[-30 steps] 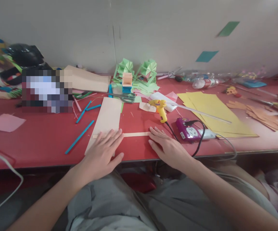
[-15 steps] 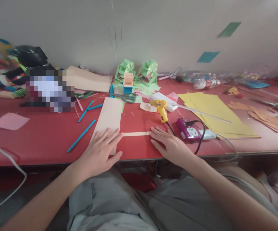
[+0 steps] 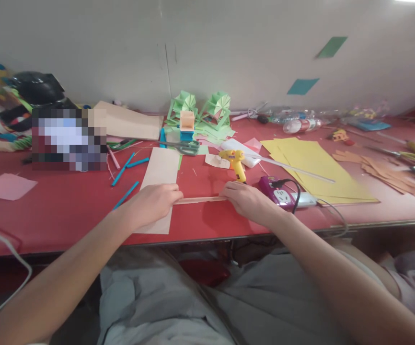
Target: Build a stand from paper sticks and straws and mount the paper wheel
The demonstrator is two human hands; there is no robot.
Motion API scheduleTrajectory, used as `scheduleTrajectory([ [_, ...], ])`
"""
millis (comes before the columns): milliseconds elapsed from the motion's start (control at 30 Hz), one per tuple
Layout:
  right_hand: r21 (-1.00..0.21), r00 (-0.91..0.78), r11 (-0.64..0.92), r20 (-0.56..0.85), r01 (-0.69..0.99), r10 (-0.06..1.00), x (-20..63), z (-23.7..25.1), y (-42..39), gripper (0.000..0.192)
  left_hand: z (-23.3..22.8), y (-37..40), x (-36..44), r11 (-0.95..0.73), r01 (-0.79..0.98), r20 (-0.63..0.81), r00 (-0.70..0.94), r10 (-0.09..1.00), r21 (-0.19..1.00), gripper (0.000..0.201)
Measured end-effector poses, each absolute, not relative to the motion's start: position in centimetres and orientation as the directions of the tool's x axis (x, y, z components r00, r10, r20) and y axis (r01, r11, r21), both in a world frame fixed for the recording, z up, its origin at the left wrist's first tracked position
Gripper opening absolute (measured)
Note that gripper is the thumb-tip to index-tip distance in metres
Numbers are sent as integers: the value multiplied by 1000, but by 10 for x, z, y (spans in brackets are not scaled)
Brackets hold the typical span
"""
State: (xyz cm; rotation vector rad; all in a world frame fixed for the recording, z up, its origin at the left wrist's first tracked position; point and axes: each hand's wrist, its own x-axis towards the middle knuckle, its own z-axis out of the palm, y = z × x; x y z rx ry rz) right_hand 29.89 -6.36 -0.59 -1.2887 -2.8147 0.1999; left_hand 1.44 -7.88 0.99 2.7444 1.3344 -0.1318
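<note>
Hands: two, both the person's own, seen from the head camera over the near edge of the red tabletop (image 3: 67, 206).
Left hand (image 3: 153, 203): fingers curled, pinching the left end of the thin strip, resting on the beige card.
Right hand (image 3: 245, 201): fingers curled, gripping the right end of the same strip.
Thin strip (image 3: 198, 200): one, pale, lying flat across the tabletop between the two hands, touching both.
Beige card (image 3: 160, 177): one long sheet under the left hand, running away toward the wall; the strip crosses its near part.
Glue gun (image 3: 233, 160): one, yellow, just beyond the right hand.
Power strip (image 3: 279, 191): one, purple, just right of the right hand, a black cord plugged in.
Blue sticks (image 3: 124, 167): three counted, left of the card.
Yellow sheets (image 3: 311, 163): a stack, number not clear, well right of the hands.
Scissors (image 3: 188, 147): one pair, past the card's far end.
</note>
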Motion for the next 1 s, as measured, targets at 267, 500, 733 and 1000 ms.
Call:
scheduleTrajectory([
  [267, -46, -594, 593, -13, 804, 805, 290, -8, -55, 26, 14, -55, 15, -599, 764, -106, 634, 766, 239, 25],
  [500, -126, -312, 332, 159, 935, 937, 299, -4, -53, 20, 23, -20, 7, -430, 773, -309, 598, 740, 467, 19],
  [733, -192, -52, 79, 142, 978, 989, 312, 9, -23, 35, 30, 2, -9, -306, 812, -325, 501, 802, 496, 19],
  [1000, -360, 39, -5, 87, 933, 995, 297, 2, 4, 19, 24, -4, -20, -263, 877, -220, 371, 902, 403, 19],
])
